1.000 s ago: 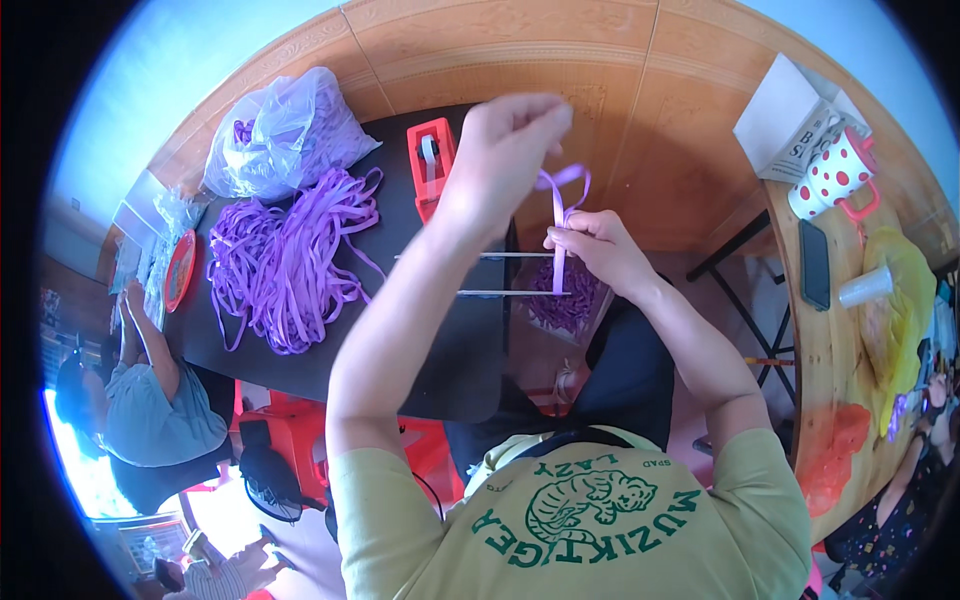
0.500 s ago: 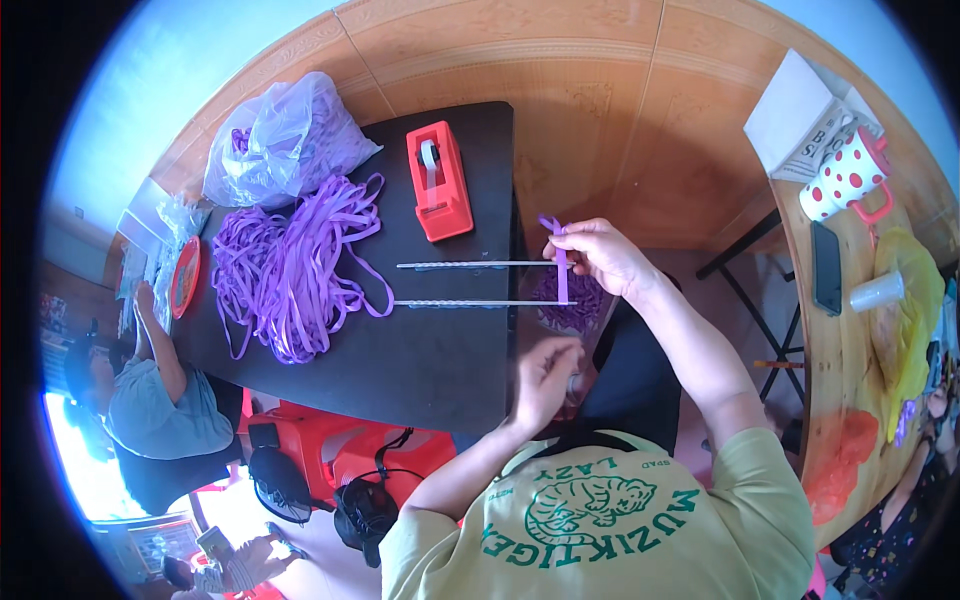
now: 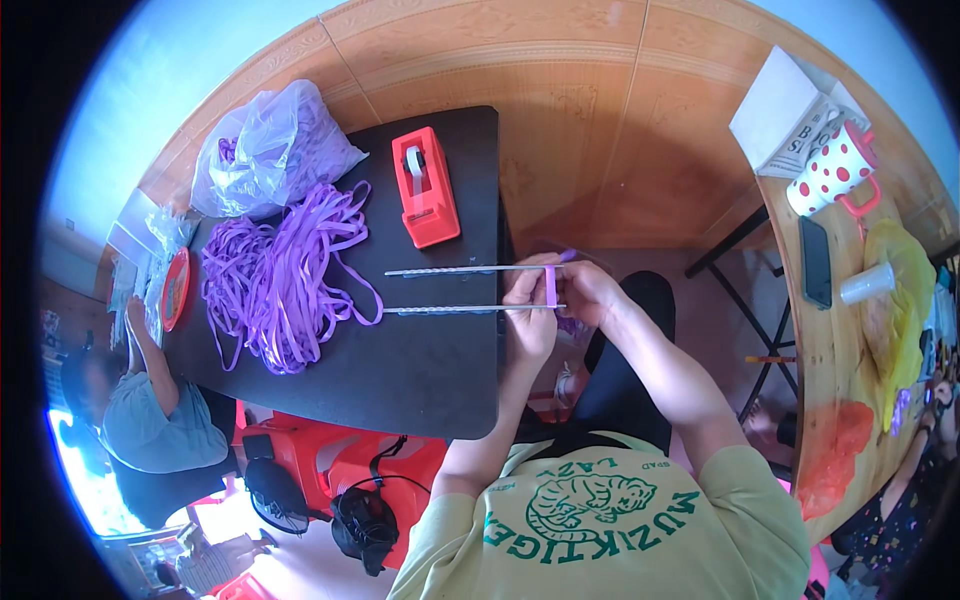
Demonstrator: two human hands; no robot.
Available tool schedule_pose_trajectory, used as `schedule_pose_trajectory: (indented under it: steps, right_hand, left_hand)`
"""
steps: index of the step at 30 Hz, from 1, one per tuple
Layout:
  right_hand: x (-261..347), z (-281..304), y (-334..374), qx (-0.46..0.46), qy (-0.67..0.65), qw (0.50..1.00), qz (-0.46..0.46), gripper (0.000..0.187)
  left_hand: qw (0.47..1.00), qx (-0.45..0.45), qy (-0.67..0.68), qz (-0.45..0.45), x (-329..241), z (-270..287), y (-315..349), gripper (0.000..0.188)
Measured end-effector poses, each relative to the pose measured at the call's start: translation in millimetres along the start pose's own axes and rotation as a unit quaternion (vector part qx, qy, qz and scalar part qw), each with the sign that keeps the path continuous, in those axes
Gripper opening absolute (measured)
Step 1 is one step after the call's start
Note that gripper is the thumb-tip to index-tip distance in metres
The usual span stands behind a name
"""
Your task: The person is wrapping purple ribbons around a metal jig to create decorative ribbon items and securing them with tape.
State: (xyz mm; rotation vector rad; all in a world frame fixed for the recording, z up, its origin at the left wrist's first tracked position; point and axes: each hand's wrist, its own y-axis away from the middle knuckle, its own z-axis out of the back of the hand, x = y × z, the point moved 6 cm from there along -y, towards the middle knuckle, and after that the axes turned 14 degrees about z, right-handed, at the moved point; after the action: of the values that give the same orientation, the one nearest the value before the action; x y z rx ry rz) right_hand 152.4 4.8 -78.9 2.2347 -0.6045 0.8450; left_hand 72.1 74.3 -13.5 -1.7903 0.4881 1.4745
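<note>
Two thin metal rods (image 3: pixel 445 311) stick out over the right edge of the black table, side by side and apart. A strip of purple ribbon (image 3: pixel 551 287) spans both rods close to their free ends. My left hand (image 3: pixel 529 318) is at the rods just left of the strip, its fingers curled between and behind them; what they grip is hidden. From the right, my right hand (image 3: pixel 594 293) closes on the ribbon by the rod ends, and a short purple tail shows above its fingers.
Left on the table (image 3: pixel 430 375) lie a heap of purple ribbon (image 3: pixel 300 285), a plastic bag of ribbon (image 3: pixel 275 150) and a red tape dispenser (image 3: pixel 428 190). A wooden table (image 3: pixel 775 215) at right bears a dotted cup (image 3: pixel 830 180) and phone (image 3: pixel 815 262). Another person (image 3: pixel 165 420) sits at far left.
My left hand has risen from below the rods to the ribbon strip. My right hand has moved down, bringing the ribbon's upper end lower, close to the far rod.
</note>
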Motion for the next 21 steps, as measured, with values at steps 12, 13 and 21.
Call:
schedule_pose_trajectory:
  steps: [12, 13, 21]
  right_hand:
    - [-52, 84, 49, -0.182, 0.152, 0.893, 0.383, 0.015]
    - [-37, 67, 62, -0.169, 0.162, 0.883, 0.406, 0.019]
    - [-4, 2, 70, 0.001, 0.132, 0.901, 0.413, 0.019]
  left_hand:
    - [0.956, 0.045, 0.213, 0.195, 14, -11, 4, 0.018]
    - [0.953, 0.040, 0.223, 0.202, 18, -7, 5, 0.017]
    - [0.947, 0.049, 0.234, 0.213, 16, -9, 6, 0.017]
